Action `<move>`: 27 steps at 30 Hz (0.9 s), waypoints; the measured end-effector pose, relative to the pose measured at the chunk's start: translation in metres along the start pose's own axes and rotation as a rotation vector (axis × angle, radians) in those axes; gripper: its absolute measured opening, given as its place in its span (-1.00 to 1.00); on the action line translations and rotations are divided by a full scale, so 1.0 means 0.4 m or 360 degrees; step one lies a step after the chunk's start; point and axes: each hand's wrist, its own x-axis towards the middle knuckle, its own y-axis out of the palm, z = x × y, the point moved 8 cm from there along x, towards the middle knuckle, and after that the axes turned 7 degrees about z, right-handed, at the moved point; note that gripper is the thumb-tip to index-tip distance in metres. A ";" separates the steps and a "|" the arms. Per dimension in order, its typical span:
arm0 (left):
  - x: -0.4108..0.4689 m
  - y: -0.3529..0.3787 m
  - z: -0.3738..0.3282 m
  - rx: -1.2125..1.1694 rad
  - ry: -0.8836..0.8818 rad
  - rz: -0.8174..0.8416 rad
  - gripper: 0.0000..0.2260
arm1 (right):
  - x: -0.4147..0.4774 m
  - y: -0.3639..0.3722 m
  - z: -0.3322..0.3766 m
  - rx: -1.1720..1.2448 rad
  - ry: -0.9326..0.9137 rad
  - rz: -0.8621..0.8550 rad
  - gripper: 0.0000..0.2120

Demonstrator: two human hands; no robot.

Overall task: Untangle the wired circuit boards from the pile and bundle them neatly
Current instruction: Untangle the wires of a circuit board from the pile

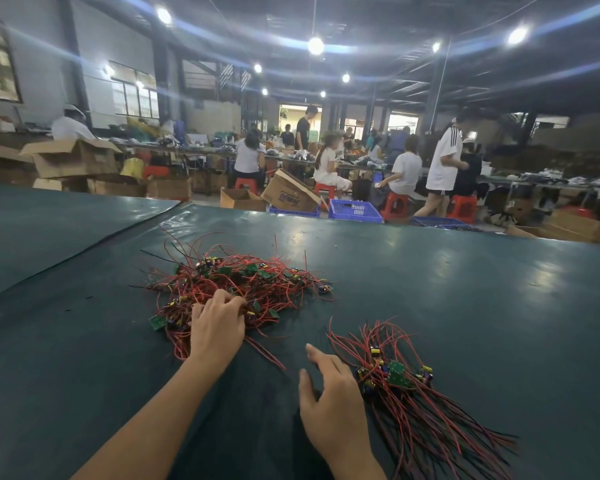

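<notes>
- The desk (430, 271), under a dark green sheet, carries all the work. Beyond its far edge are people (404, 168) on red stools (394, 204), with cardboard boxes (290, 194) and blue crates (355, 210).
- The pile (253, 278) lies mid-desk, ahead of you and slightly left: red and black wires knotted over many small green boards.
- The bundle (406, 386) lies near you on the right, well apart from the pile, its boards clustered and its wires combed out lengthwise.
- Your left hand (217, 327) sits at the pile's near edge, its fingers (222, 297) curled down into the wires and seemingly gripping a few strands. You cannot tell which board they lead to.
- Your right hand (329, 400) rests just beside the bundle, its fingers (317, 355) loose, spread and holding nothing.
- You look to be picking out the next board. Most of the pile is unsorted, so much work probably remains.
- The next move likely calls for a slow lift, with your free hand pinning the pile so that neighbouring wires slip off instead of dragging along.
</notes>
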 end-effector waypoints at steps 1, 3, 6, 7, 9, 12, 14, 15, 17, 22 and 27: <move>-0.005 0.001 0.011 -0.0031 -0.0025 -0.0026 -0.71 | -0.001 0.000 -0.002 0.0010 0.0008 -0.0004 -0.61; -0.006 0.005 0.029 -0.0064 -0.0092 0.0009 -0.65 | -0.003 -0.001 -0.006 0.0033 0.0028 -0.0010 -0.61; 0.007 0.009 0.031 0.0042 -0.0154 0.0185 -0.66 | -0.002 -0.003 -0.009 0.0073 0.0057 -0.0012 -0.61; 0.010 0.006 0.027 0.0090 -0.0159 0.0217 -0.67 | -0.003 -0.002 -0.009 0.0078 0.0064 -0.0004 -0.60; 0.010 -0.012 0.014 0.0137 -0.0142 0.0178 -0.67 | -0.003 0.000 -0.010 0.0091 0.0070 0.0015 -0.60; -0.019 -0.066 -0.045 -0.0078 0.0146 -0.0159 -0.66 | -0.004 -0.003 -0.007 0.0110 0.0064 0.0002 -0.61; -0.069 -0.105 -0.111 -0.0308 0.0527 -0.0390 -0.67 | -0.002 -0.005 -0.011 0.0168 0.0071 -0.0041 -0.63; -0.099 -0.115 -0.141 -0.0391 0.0697 -0.0455 -0.67 | -0.001 -0.007 -0.013 0.0231 0.0094 -0.0068 -0.67; -0.158 -0.111 -0.184 -0.0532 0.0934 -0.0461 -0.66 | 0.000 -0.011 -0.021 0.0485 0.0200 -0.0101 -0.81; -0.244 -0.075 -0.239 -0.0659 0.1213 -0.0239 -0.62 | 0.007 -0.012 -0.012 0.1384 0.0327 -0.0067 -0.59; -0.255 -0.088 -0.231 -0.0877 0.1205 -0.0146 -0.62 | 0.007 -0.015 -0.014 0.1456 0.0411 -0.0097 -0.75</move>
